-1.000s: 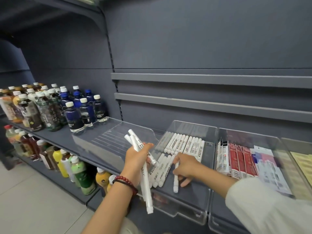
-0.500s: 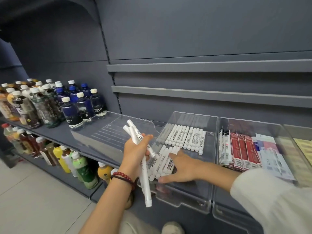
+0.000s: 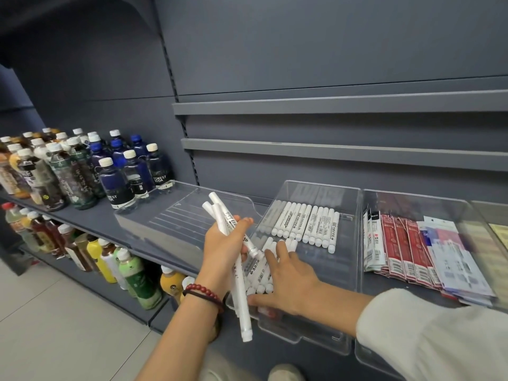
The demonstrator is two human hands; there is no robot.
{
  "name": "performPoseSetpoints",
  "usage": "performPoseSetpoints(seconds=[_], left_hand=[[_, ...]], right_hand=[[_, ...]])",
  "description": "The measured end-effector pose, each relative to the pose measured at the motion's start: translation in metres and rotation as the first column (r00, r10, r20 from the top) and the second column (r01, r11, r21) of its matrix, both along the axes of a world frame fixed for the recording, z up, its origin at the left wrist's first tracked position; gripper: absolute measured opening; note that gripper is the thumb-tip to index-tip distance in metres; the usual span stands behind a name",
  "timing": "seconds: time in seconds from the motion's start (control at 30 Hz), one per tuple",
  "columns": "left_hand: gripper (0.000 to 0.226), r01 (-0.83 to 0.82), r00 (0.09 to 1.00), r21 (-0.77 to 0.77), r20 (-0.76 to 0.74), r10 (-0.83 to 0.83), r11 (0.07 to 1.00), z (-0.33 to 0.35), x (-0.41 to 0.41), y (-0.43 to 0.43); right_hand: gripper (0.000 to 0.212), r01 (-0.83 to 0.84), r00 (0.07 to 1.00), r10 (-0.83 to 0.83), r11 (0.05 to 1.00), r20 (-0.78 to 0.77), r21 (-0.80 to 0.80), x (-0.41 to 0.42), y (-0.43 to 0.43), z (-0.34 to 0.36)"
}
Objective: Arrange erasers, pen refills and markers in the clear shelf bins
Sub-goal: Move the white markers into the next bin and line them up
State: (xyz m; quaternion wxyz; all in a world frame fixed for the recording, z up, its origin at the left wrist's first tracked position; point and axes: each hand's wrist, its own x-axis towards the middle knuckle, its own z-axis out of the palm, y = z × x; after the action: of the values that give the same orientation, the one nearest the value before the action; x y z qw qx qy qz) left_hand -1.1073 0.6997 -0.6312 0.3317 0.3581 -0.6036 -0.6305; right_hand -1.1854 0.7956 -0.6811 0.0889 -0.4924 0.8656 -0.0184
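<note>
My left hand (image 3: pixel 222 246) grips a bundle of white markers (image 3: pixel 242 292) upright, just left of the middle clear bin (image 3: pixel 354 259). Inside that bin a back row of white markers (image 3: pixel 305 224) lies side by side. A front row of markers (image 3: pixel 259 274) lies under my right hand (image 3: pixel 286 281), which rests flat on it with straight fingers. The clear bin to the right (image 3: pixel 412 207) holds red and white pen refill packs (image 3: pixel 404 248). Another clear bin (image 3: pixel 176 213) stands to the left with nothing in it.
Drink bottles (image 3: pixel 90 169) crowd the grey shelf at the left, and more bottles (image 3: pixel 121 268) stand on the shelf below. Two grey rails (image 3: pixel 330 149) run along the back wall above the bins. A further bin edge (image 3: pixel 494 229) shows at far right.
My right hand laid a single marker into the front row, then flattened on that row and pressed it leftward. My left hand kept hold of its bundle.
</note>
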Motion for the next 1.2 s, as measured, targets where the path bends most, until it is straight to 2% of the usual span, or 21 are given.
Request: performPoseSetpoints(seconds=[0.07, 0.23, 0.37, 0.57, 0.63, 0.7, 0.73, 0.8, 0.87, 0.97, 1.07, 1.13, 1.2], left_hand=[[0.017, 0.002, 1.0, -0.002, 0.002, -0.002, 1.0, 0.0, -0.001, 0.0], [0.019, 0.0, 1.0, -0.017, 0.012, 0.0, 1.0, 0.0, -0.002, 0.002], [0.021, 0.002, 1.0, -0.012, 0.019, -0.002, 1.0, 0.0, -0.001, 0.004], [0.021, 0.022, 1.0, 0.001, 0.021, -0.022, 1.0, 0.003, -0.003, 0.007], [0.021, 0.037, 0.999, 0.013, 0.017, -0.037, 0.999, 0.004, -0.002, 0.008], [0.019, 0.054, 0.998, 0.031, 0.015, -0.054, 0.998, 0.005, -0.001, 0.007], [0.016, 0.069, 0.997, 0.044, 0.015, -0.069, 0.997, 0.005, 0.0, 0.007], [0.011, 0.11, 0.994, 0.058, 0.017, -0.111, 0.992, 0.006, -0.002, 0.009], [0.011, 0.152, 0.988, 0.057, 0.004, -0.153, 0.987, 0.007, -0.006, 0.013], [0.015, 0.237, 0.971, 0.054, -0.01, -0.237, 0.97, 0.011, -0.012, 0.021], [0.009, 0.29, 0.957, 0.046, 0.015, -0.291, 0.956, 0.013, -0.014, 0.025], [0.015, 0.297, 0.952, -0.009, 0.085, -0.295, 0.955, 0.009, -0.015, 0.025], [0.017, 0.271, 0.954, -0.046, 0.142, -0.262, 0.961, 0.005, -0.017, 0.024]], right_hand=[[0.109, -0.004, 1.0, 0.005, 1.0, -0.031, 0.006, -0.001, -0.003, -0.001], [0.092, 0.018, 0.999, -0.019, 0.999, -0.049, -0.03, -0.011, -0.008, -0.003], [0.097, 0.023, 0.998, -0.024, 1.0, -0.061, -0.017, -0.013, -0.009, -0.004], [0.096, 0.017, 0.985, -0.015, 1.0, -0.17, 0.009, -0.013, -0.011, 0.006], [0.087, 0.0, 0.983, -0.012, 0.998, -0.183, -0.064, -0.017, -0.005, 0.019], [0.061, -0.009, 0.998, -0.005, 0.97, -0.057, -0.244, -0.022, 0.004, 0.031], [0.048, 0.011, 0.996, 0.018, 0.941, 0.085, -0.339, -0.025, 0.008, 0.036], [0.031, 0.106, 0.913, 0.107, 0.869, 0.393, -0.483, -0.029, 0.016, 0.043], [0.019, 0.186, 0.806, 0.186, 0.821, 0.561, -0.54, -0.032, 0.019, 0.047], [0.011, 0.25, 0.693, 0.265, 0.784, 0.67, -0.568, -0.032, 0.021, 0.049], [0.015, 0.302, 0.622, 0.267, 0.785, 0.736, -0.541, -0.037, 0.028, 0.053], [0.015, 0.281, 0.636, 0.255, 0.802, 0.728, -0.526, -0.041, 0.033, 0.057], [0.011, 0.239, 0.689, 0.23, 0.824, 0.687, -0.514, -0.043, 0.036, 0.057]])
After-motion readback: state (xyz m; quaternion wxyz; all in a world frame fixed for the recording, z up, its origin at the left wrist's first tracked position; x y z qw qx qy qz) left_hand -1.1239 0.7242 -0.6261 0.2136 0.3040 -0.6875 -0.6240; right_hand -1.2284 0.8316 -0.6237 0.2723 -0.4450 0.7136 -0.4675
